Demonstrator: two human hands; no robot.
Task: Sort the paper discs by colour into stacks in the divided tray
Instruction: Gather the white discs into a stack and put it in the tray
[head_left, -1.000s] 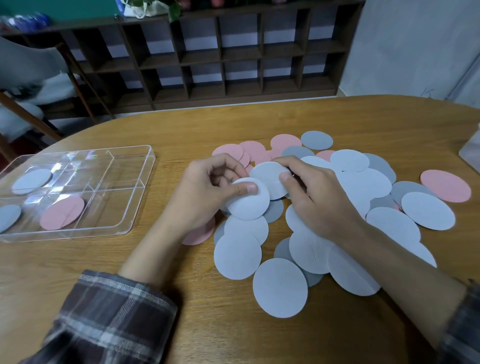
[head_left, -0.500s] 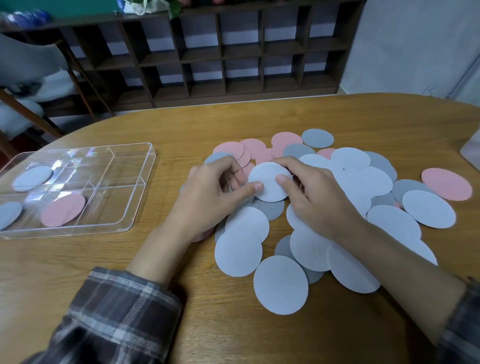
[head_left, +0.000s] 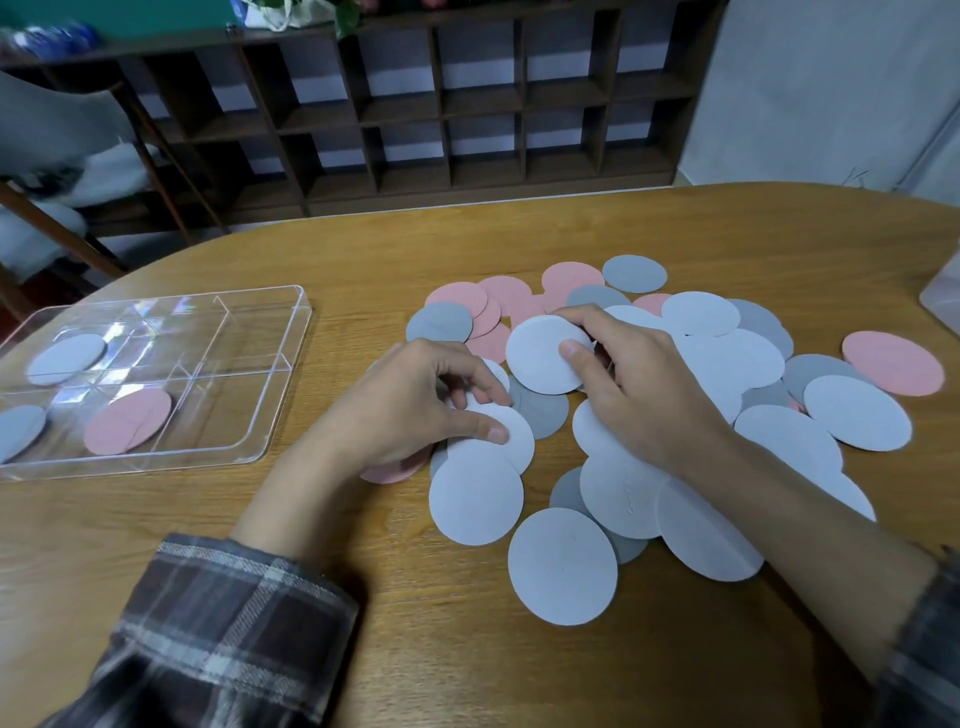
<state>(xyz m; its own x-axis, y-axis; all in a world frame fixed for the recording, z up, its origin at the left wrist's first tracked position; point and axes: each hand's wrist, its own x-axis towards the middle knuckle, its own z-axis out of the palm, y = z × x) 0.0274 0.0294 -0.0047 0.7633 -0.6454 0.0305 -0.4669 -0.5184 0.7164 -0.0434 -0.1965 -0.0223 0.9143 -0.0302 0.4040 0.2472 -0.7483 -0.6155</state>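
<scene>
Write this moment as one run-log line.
left hand: pinches lower pale blue paper disc | right hand: pinches upper pale blue paper disc | clear divided tray: three discs

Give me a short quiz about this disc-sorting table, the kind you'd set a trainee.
1. True or false: the divided tray already holds a pink disc.
2. What does the right hand pinch? A) a pink disc; B) a pale blue disc; C) the tray's rim.
3. How many discs show inside the tray?
Key: 1 true; 2 B; 3 three.
</scene>
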